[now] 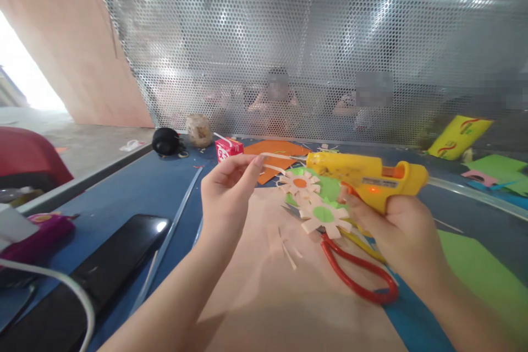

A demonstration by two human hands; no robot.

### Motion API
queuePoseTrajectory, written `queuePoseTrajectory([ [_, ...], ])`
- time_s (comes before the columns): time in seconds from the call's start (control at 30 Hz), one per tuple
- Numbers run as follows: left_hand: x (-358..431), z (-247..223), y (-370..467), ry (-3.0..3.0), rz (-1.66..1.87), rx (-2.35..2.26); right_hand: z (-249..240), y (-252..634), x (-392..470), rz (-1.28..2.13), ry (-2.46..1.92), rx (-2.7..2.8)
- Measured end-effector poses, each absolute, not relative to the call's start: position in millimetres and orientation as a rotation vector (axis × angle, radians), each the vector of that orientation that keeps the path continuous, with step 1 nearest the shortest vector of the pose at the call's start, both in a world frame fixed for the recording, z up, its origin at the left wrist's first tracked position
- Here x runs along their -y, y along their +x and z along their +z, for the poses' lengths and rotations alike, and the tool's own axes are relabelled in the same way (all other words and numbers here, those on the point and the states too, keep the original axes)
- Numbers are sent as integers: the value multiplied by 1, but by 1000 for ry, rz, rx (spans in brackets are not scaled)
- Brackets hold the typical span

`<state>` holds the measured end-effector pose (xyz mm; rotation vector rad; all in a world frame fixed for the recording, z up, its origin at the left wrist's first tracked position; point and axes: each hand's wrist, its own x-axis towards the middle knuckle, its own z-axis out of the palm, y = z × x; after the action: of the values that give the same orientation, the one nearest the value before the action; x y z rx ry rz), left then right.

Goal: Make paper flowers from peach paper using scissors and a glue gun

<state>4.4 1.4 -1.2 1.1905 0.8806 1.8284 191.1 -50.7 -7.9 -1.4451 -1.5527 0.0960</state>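
My right hand [408, 236] is wrapped round a yellow hot glue gun [350, 170], its orange light lit and its nozzle pointing left. Between the thumb and fingers of my left hand [229, 184] is a pale paper strip [276, 156], with the nozzle at its far end. Below the gun lie a paper flower with an orange centre [300, 182] and another with a green centre [324, 213]. Scissors with red handles [358, 275] lie partly under the flowers, on a large sheet of peach paper [256, 297]. Thin paper scraps [289, 250] are scattered on that sheet.
A perforated metal screen [247, 38] stands along the table's far edge, with people behind it. Near it are a red drink carton [228, 149], a jar [199, 130] and a yellow packet [460, 136]. At left lies a black phone [119, 253]; green paper [482, 275] lies at right.
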Motion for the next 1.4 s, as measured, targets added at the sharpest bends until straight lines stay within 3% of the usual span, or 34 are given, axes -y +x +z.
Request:
queuePoseTrajectory([
  [1.4, 1, 1, 6, 1136, 1825, -920, -11, 193, 51, 4, -1502, 1526],
])
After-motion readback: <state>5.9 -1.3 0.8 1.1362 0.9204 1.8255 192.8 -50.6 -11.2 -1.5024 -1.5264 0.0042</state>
